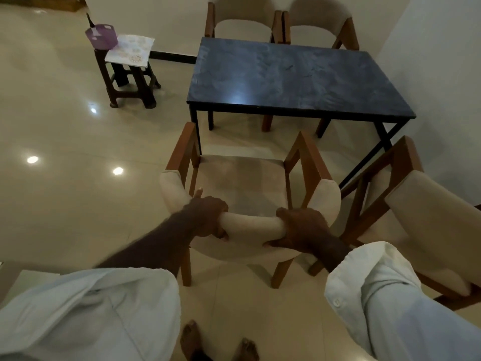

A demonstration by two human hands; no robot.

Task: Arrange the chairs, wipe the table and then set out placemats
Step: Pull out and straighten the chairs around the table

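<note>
Both hands, left hand [208,216] and right hand [299,227], grip the chair [242,178] backrest, probably to slide it under the table [299,76] near edge. Placemats [130,49], I think, wait on the stool [127,82].

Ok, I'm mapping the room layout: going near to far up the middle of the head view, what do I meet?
First bare feet → near chair, its backrest gripped by the left hand and right hand → dark table → far chairs at the wall.
</note>
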